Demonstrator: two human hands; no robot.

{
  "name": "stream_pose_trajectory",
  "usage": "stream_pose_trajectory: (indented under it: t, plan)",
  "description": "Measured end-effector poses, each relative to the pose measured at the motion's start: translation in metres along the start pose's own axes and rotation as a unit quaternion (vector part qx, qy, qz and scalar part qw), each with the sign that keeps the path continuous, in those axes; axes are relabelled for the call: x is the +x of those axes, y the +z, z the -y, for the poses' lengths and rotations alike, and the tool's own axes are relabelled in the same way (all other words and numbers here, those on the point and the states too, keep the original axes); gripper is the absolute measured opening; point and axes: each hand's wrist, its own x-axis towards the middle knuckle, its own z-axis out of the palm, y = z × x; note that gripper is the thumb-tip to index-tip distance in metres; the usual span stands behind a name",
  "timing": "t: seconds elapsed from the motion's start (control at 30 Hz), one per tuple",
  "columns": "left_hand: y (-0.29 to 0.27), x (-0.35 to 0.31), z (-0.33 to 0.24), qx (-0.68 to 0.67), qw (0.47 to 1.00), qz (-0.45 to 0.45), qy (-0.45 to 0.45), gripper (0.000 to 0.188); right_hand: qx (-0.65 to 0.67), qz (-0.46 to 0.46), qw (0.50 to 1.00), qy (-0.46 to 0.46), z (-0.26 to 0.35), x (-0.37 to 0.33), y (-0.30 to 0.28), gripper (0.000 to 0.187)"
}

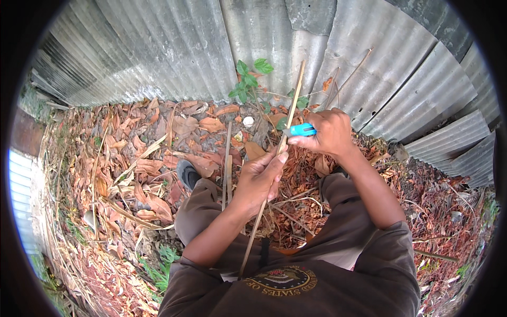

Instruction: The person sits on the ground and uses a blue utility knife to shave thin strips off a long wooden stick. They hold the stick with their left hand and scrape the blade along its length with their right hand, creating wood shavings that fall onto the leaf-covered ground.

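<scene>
1 thin wooden strip (296, 96) slants from our shirt (211, 290) toward the corrugated fence (169, 47). Our left hand (260, 178) grips it mid-length; our right hand (331, 133) grips a blue cutter (302, 130) against it. Likely light, springy, splintery; we'd hold below the cutter.

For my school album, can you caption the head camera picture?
Left fingers hold a thin stick while right fingers hold a blue tool against it, above dry leaves.

Left hand (260, 178) curls near the clenched right hand (331, 132).
</scene>
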Motion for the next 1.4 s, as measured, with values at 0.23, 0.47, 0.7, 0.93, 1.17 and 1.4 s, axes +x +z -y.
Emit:
stream_pose_trajectory:
  t: [0.23,0.47,0.7,0.93,1.17,1.4]
  plan:
    - [0.001,-0.005,0.001,0.039,0.999,-0.003,-0.004,0.044,-0.021,-0.032,0.999,-0.029,-0.012,0.007,0.000,0.071]
    - [0.005,-0.020,0.008,0.090,0.995,0.043,-0.017,0.042,-0.064,0.012,0.981,0.186,-0.074,0.003,-0.005,0.069]
    - [0.005,-0.034,0.017,0.178,0.981,0.079,0.006,0.040,-0.105,0.068,0.875,0.467,-0.134,-0.010,-0.004,0.081]
    - [-0.015,-0.017,0.015,0.124,0.992,-0.010,0.005,0.045,-0.004,0.093,0.955,0.282,-0.052,-0.003,-0.023,0.074]
    - [-0.018,-0.012,0.010,0.109,0.990,-0.068,0.059,0.044,0.059,0.097,0.993,0.039,0.022,0.005,-0.010,0.066]
    - [-0.020,-0.012,0.008,0.115,0.988,-0.077,0.073,0.047,0.034,0.073,0.997,-0.009,0.029,0.005,-0.004,0.066]
